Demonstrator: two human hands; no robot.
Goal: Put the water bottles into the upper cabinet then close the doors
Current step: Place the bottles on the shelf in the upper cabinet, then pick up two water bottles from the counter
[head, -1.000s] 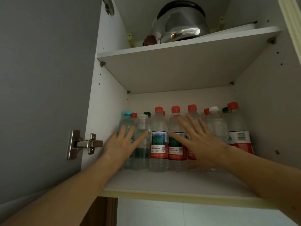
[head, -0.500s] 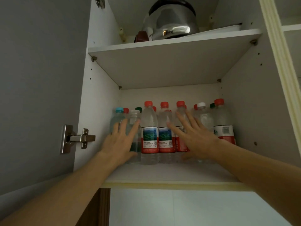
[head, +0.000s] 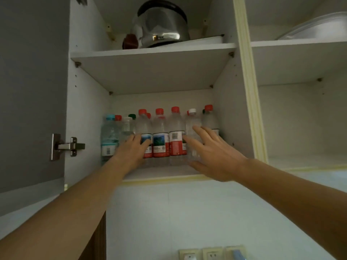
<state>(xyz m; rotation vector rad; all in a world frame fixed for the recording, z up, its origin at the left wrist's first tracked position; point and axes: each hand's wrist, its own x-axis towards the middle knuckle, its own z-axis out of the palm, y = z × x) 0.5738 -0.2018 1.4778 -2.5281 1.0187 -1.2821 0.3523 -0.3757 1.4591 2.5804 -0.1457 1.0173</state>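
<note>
The cabinet (head: 88, 102) stands open, its grey door (head: 32, 91) swung out at the left. On the upper shelf (head: 150, 51) sits a steel pot (head: 159, 25). The water bottles (head: 161, 136) stand upright in rows along the back of the lower shelf (head: 165, 173), from its left wall to its right wall. The left hand (head: 131, 151) rests against the bottles near the left end, fingers straight and released; the right hand (head: 212, 154) is spread flat before those at the right, holding nothing.
</note>
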